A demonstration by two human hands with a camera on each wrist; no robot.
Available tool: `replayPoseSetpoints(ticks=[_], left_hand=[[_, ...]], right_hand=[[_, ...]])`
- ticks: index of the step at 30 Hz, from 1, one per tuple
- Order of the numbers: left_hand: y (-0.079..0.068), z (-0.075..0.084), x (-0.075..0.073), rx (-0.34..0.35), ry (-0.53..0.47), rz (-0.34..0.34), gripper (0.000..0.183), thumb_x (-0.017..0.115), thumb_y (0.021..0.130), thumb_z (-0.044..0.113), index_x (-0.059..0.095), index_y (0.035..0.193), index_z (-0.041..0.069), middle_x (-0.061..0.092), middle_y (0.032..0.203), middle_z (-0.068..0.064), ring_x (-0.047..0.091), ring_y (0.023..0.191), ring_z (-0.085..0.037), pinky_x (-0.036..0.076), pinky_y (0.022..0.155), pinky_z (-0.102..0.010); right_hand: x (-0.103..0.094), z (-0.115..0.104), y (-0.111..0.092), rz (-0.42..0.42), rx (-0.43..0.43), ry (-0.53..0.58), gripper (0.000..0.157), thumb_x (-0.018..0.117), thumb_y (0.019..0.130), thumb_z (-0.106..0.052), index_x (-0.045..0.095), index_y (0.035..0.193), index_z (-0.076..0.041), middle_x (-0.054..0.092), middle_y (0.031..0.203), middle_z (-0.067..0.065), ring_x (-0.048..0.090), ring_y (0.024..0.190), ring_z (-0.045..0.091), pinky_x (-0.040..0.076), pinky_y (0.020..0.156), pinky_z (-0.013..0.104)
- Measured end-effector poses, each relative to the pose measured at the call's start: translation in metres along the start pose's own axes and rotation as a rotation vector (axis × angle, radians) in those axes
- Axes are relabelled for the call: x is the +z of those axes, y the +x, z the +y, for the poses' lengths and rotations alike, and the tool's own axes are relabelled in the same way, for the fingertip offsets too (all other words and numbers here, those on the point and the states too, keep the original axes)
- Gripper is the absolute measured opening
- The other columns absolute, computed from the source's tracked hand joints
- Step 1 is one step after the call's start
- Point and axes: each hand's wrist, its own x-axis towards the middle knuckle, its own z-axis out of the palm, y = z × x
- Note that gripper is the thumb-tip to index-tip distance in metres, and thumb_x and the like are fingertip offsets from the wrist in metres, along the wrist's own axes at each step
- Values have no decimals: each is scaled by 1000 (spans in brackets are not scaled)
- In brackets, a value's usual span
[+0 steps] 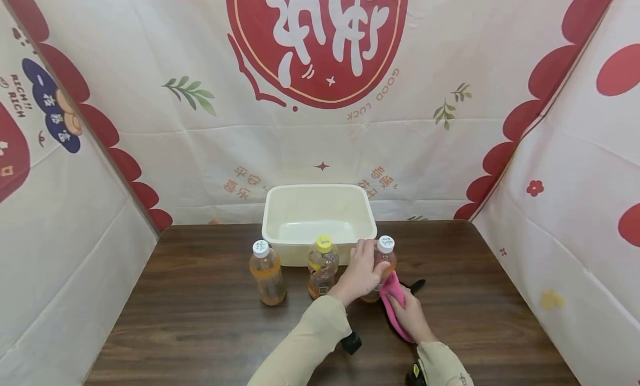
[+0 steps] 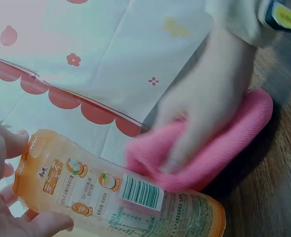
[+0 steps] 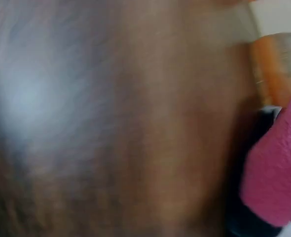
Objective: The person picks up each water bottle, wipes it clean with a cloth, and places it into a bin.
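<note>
My left hand (image 1: 361,270) grips the upper part of a clear plastic bottle (image 1: 386,258) with a white cap and an orange-edged label. In the left wrist view that bottle (image 2: 101,190) appears tilted, its printed label and barcode facing the camera. A pink cloth (image 1: 393,291) is bunched in my right hand (image 1: 413,317), thumb pressed on top of it. The cloth lies against the bottle's side, over the label near the barcode. Motion blurs the right hand in the left wrist view. Only the pink cloth (image 3: 276,163) shows at the right wrist view's edge.
To the left stand a yellow-capped bottle (image 1: 323,269) and another white-capped bottle (image 1: 268,277). A cream rectangular basin (image 1: 320,252) sits behind them against the printed cloth backdrop (image 1: 320,147). A small black object (image 1: 418,286) lies on the dark wooden table (image 1: 200,319) beyond the right hand.
</note>
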Motion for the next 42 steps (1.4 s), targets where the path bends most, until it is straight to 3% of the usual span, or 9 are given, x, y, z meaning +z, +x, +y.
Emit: replayPoseSetpoints(ticks=[7,12,19,23,27,31,34,38,42], left_hand=[[1,2,1,-2,-15,0,42,53,91,25,39,124,4,42,115,-8,39,102,-20,40,87,-29],[2,2,1,7,-12,13,41,53,91,24,39,124,4,42,114,-9,39,102,-21,40,87,-30],[1,3,1,-18,-28,4,41,54,91,23,39,124,4,42,115,-9,39,103,-21,40,89,-31],[1,5,1,-41,-25,-14,41,53,91,25,39,125,5,40,117,-8,37,103,-20,40,89,-30],[2,6,-1,-53,-28,-31,43,52,92,27,38,126,6,39,118,-7,37,102,-19,40,87,-29],[4,5,-2,-54,-34,-24,43,53,92,27,38,126,7,39,117,-7,37,102,-20,41,87,-30],[5,3,-2,-47,-35,-4,41,53,91,25,38,125,6,40,115,-8,38,104,-21,41,89,-31],[5,-1,-2,-25,-32,16,41,55,90,23,40,124,5,41,115,-9,38,105,-22,40,90,-32],[1,1,0,-13,-34,16,42,55,90,24,39,124,4,42,115,-9,38,105,-22,39,90,-31]], right_hand=[[-2,5,-1,-22,-27,-41,23,64,82,-8,63,105,-2,65,100,14,59,88,23,48,73,38],[-15,-9,7,3,-54,-23,28,63,82,-5,59,110,2,63,102,17,57,89,23,47,74,34],[-43,-44,26,121,-281,98,42,63,75,13,55,115,7,58,109,23,42,100,-13,30,84,3],[-58,-74,32,107,-377,119,48,61,71,20,51,117,13,53,113,30,34,108,-18,26,89,0],[-64,-92,33,104,-393,133,41,62,69,22,55,108,15,51,112,34,35,108,-18,28,89,1],[-52,-67,36,120,-409,163,30,63,69,20,60,98,12,54,110,29,40,106,-15,31,87,2],[-43,-48,37,111,-413,152,29,64,70,17,61,98,9,58,112,16,46,104,-9,32,87,4],[-27,-22,27,32,-372,18,32,67,71,10,61,103,5,61,110,12,58,97,16,48,83,27],[-10,7,12,-91,-289,-116,38,68,76,1,59,112,4,61,110,17,59,98,31,48,79,46]])
